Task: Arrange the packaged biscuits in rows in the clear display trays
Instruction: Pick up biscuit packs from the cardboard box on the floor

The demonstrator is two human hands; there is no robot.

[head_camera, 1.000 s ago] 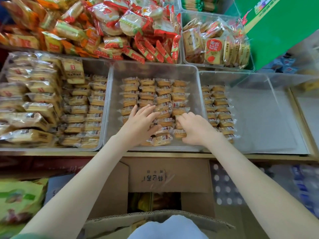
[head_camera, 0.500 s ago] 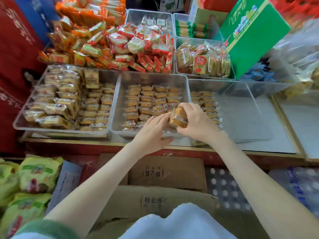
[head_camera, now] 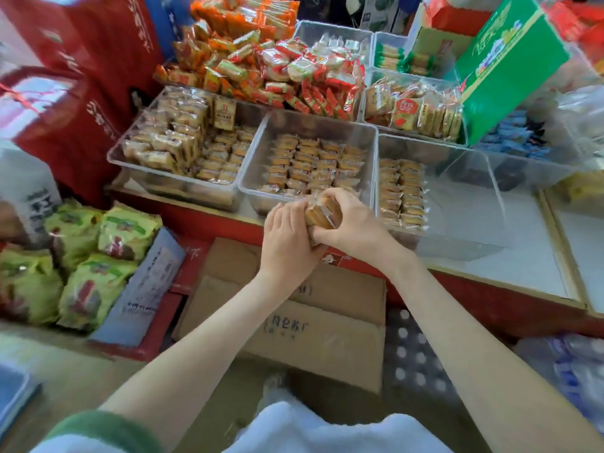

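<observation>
A small stack of wrapped biscuit packets (head_camera: pixel 322 212) is held between both hands just in front of the middle clear tray (head_camera: pixel 369 138). My right hand (head_camera: pixel 354 225) grips the stack from the right and above. My left hand (head_camera: pixel 287 237) is cupped against its left side. The middle tray holds several rows of the same packets (head_camera: pixel 313 165). The right clear tray (head_camera: pixel 483 165) has two rows of packets (head_camera: pixel 400 191) along its left side. The left tray (head_camera: pixel 147 168) holds rows plus larger packs.
An open cardboard box (head_camera: pixel 294 322) sits on the floor below my hands. Green snack bags (head_camera: pixel 81 256) lie at the left. Red and orange snack piles (head_camera: pixel 277 67) and a green carton (head_camera: pixel 510 63) stand behind the trays. The shelf's red front edge (head_camera: pixel 490 299) runs below the trays.
Both hands lifted out of the middle tray with a stack of packets and drew back toward me over the tray's front edge. The view pulled back and tilted left.
</observation>
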